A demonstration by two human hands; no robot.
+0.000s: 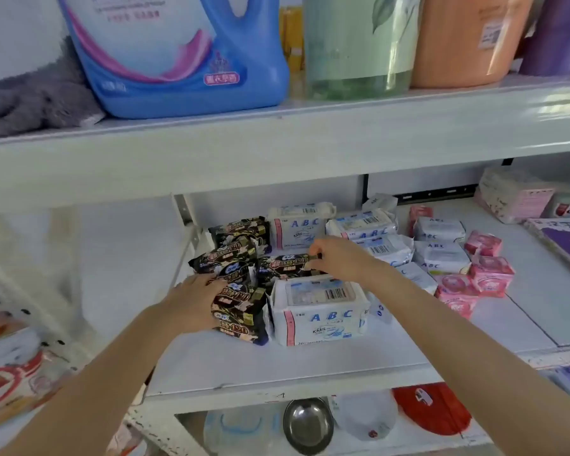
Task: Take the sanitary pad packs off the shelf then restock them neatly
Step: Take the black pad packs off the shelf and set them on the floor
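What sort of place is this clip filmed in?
Most likely a small shop: the white metal shelf holds many identical barcoded pad packs, a blue detergent jug stands on the level above, and a steel bowl sits below.

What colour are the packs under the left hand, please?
The soft plastic packs are black with pale flowers; head view.

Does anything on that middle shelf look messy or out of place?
Yes. The black packs lie jumbled, tilted and overlapping. The white ABC packs are mixed: some stand, some lie flat at odd angles. The pink packs on the right are askew too.
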